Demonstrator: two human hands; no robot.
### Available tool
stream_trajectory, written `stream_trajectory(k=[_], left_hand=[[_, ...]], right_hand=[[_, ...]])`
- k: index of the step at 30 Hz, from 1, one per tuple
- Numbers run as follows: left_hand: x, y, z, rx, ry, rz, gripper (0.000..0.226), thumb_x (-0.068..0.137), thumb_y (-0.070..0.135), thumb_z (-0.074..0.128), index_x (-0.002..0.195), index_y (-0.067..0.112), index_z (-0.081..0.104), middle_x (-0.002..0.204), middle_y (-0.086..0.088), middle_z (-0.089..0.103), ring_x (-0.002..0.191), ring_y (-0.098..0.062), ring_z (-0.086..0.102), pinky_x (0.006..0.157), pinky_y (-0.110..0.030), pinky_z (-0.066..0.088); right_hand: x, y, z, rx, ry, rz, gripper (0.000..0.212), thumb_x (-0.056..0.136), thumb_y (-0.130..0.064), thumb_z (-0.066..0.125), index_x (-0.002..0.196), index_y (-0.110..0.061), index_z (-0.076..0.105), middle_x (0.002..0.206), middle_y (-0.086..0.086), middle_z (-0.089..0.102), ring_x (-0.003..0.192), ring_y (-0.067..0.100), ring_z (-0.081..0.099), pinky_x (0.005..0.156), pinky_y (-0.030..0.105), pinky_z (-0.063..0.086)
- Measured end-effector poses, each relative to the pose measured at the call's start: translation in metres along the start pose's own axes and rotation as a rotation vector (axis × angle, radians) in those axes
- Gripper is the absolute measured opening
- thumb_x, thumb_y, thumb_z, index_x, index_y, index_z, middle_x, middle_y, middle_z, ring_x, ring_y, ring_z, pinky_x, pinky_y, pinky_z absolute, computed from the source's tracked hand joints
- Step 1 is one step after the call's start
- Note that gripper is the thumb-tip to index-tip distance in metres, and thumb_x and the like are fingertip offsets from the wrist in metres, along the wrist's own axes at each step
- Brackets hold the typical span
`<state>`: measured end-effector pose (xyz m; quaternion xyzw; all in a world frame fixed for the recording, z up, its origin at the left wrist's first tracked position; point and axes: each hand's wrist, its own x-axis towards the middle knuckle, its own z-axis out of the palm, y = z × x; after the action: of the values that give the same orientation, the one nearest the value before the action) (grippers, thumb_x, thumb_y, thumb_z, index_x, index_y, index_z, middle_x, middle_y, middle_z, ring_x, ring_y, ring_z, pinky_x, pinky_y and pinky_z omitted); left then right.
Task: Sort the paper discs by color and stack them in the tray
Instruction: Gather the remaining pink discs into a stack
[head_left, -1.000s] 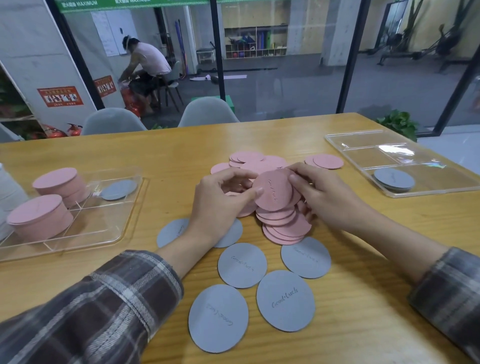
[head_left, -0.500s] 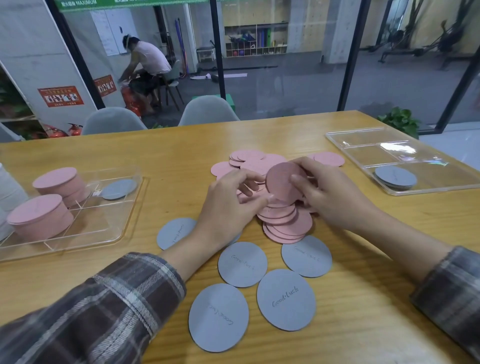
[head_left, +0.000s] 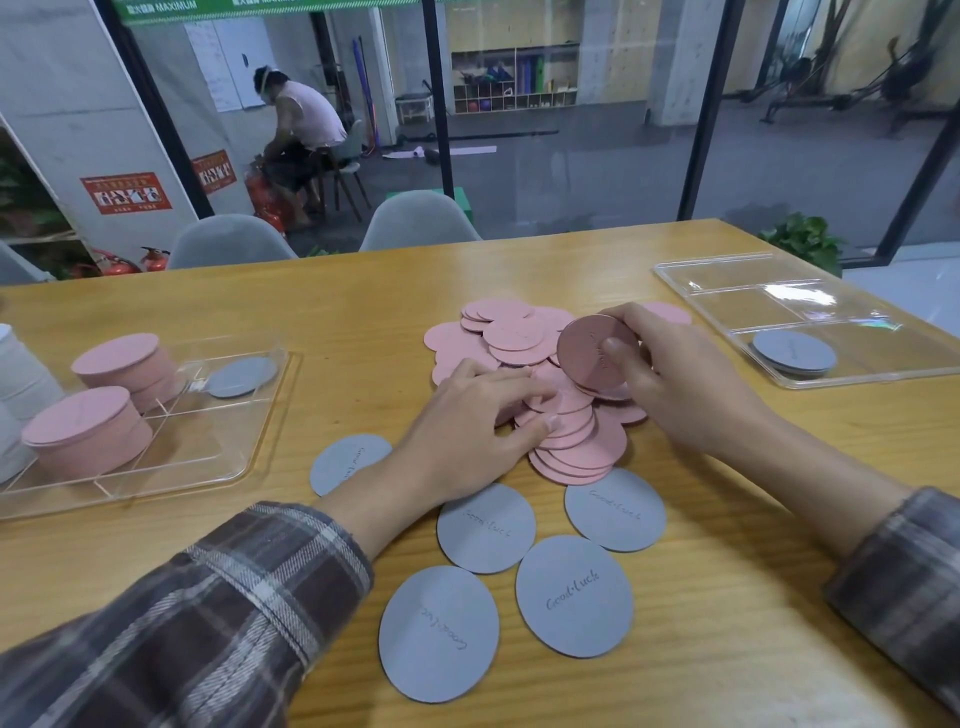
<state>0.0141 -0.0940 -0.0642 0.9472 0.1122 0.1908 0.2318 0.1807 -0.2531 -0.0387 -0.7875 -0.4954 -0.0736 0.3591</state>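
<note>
- Right hand (head_left: 670, 384) pinches a pink stack (head_left: 597, 358); square its edges (loose paper fans).
- Left hand (head_left: 467, 431), fingers spread, steadies the pile (head_left: 571, 441).
- Tray (head_left: 156, 467) at 9 o'clock.

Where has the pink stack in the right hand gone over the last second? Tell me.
Yes, it moved: the pink stack in the right hand shifted right and away, toward the right tray.

Person, two bare hands: left hand (head_left: 467, 426), right hand (head_left: 670, 374), no rings, watches or gloves visible. Left sleeve (head_left: 182, 623), nearest the table's (head_left: 727, 649) front edge: plaid flannel in brown, grey and off-white, loose cuff ending at the forearm. Right sleeve (head_left: 904, 582), at the table's right edge: same plaid (mostly cropped).
</note>
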Motion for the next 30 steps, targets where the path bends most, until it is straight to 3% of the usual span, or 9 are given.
stream_trajectory(k=[5, 9, 11, 14, 17, 22, 25, 27, 30], left_hand=[[-0.0003, 0.0024, -0.0011, -0.083, 0.089, 0.138, 0.016, 0.095, 0.032, 0.076, 0.109, 0.026, 0.081, 0.114, 0.014, 0.074, 0.107, -0.001, 0.052, 0.097, -0.009, 0.034], [0.0005, 0.0008, -0.0002, -0.253, 0.082, 0.058, 0.016, 0.086, 0.036, 0.084, 0.088, 0.021, 0.079, 0.099, 0.007, 0.075, 0.107, -0.011, 0.062, 0.090, -0.029, 0.056], [0.0006, 0.0009, -0.0006, -0.276, 0.071, 0.068, 0.020, 0.081, 0.035, 0.088, 0.089, 0.020, 0.077, 0.098, 0.007, 0.073, 0.104, -0.014, 0.065, 0.086, -0.028, 0.056], [-0.0003, 0.0016, -0.0013, -0.255, 0.099, 0.076, 0.032, 0.077, 0.036, 0.091, 0.101, 0.023, 0.076, 0.104, 0.007, 0.071, 0.098, -0.011, 0.063, 0.076, -0.011, 0.048], [-0.0013, 0.0027, -0.0007, -0.224, 0.162, 0.057, 0.044, 0.072, 0.037, 0.095, 0.108, 0.022, 0.074, 0.101, 0.008, 0.070, 0.088, -0.010, 0.062, 0.072, -0.007, 0.043], [0.0001, 0.0034, -0.0054, -0.392, 0.211, 0.044, 0.037, 0.072, 0.015, 0.095, 0.103, 0.019, 0.074, 0.098, 0.006, 0.071, 0.075, -0.013, 0.062, 0.069, -0.022, 0.054], [-0.0004, 0.0058, -0.0068, -0.505, 0.243, 0.039, 0.032, 0.075, 0.005, 0.091, 0.100, 0.014, 0.075, 0.097, 0.002, 0.071, 0.081, -0.018, 0.065, 0.072, -0.028, 0.059], [0.0001, 0.0057, -0.0061, -0.541, 0.287, 0.035, 0.030, 0.075, 0.004, 0.091, 0.099, 0.011, 0.075, 0.090, 0.002, 0.071, 0.083, -0.018, 0.067, 0.071, -0.025, 0.059], [0.0014, 0.0038, -0.0056, -0.554, 0.345, 0.015, 0.027, 0.074, 0.006, 0.092, 0.095, 0.011, 0.075, 0.088, 0.007, 0.071, 0.084, -0.015, 0.068, 0.071, -0.029, 0.062]], right_hand=[[-0.0003, -0.0008, 0.0008, 0.009, -0.001, -0.001, 0.021, 0.103, -0.017, 0.050, 0.121, -0.015, 0.061, 0.091, 0.001, 0.068, 0.077, 0.009, 0.058, 0.065, 0.011, 0.041], [-0.0007, -0.0003, 0.0003, 0.029, 0.000, 0.006, 0.020, 0.103, -0.018, 0.051, 0.120, -0.016, 0.062, 0.091, 0.000, 0.068, 0.078, 0.013, 0.061, 0.065, 0.013, 0.042], [-0.0006, -0.0004, 0.0006, 0.054, -0.004, 0.009, 0.022, 0.103, -0.019, 0.051, 0.121, -0.018, 0.062, 0.094, -0.002, 0.069, 0.082, 0.015, 0.063, 0.069, 0.017, 0.046], [-0.0011, -0.0014, 0.0018, 0.099, -0.015, 0.017, 0.030, 0.103, -0.022, 0.053, 0.132, -0.021, 0.060, 0.105, -0.004, 0.069, 0.091, 0.014, 0.067, 0.082, 0.033, 0.053], [-0.0020, -0.0027, 0.0012, 0.125, -0.010, 0.048, 0.035, 0.102, -0.023, 0.055, 0.136, -0.024, 0.058, 0.106, -0.005, 0.067, 0.096, 0.013, 0.067, 0.086, 0.034, 0.055], [-0.0010, -0.0022, 0.0007, 0.147, -0.015, 0.060, 0.027, 0.102, -0.021, 0.053, 0.127, -0.025, 0.063, 0.102, -0.011, 0.069, 0.081, 0.005, 0.067, 0.075, 0.029, 0.054], [-0.0015, -0.0023, 0.0026, 0.213, -0.054, 0.091, 0.027, 0.105, -0.019, 0.048, 0.126, -0.025, 0.064, 0.077, -0.015, 0.065, 0.061, 0.004, 0.063, 0.058, 0.017, 0.047], [-0.0019, -0.0031, 0.0048, 0.303, -0.110, 0.115, 0.028, 0.106, -0.017, 0.044, 0.124, -0.025, 0.065, 0.064, -0.009, 0.061, 0.054, 0.010, 0.060, 0.053, 0.019, 0.045], [-0.0024, -0.0064, 0.0072, 0.402, -0.175, 0.124, 0.031, 0.107, -0.015, 0.041, 0.123, -0.025, 0.065, 0.064, -0.015, 0.057, 0.055, 0.016, 0.059, 0.050, 0.025, 0.045]])
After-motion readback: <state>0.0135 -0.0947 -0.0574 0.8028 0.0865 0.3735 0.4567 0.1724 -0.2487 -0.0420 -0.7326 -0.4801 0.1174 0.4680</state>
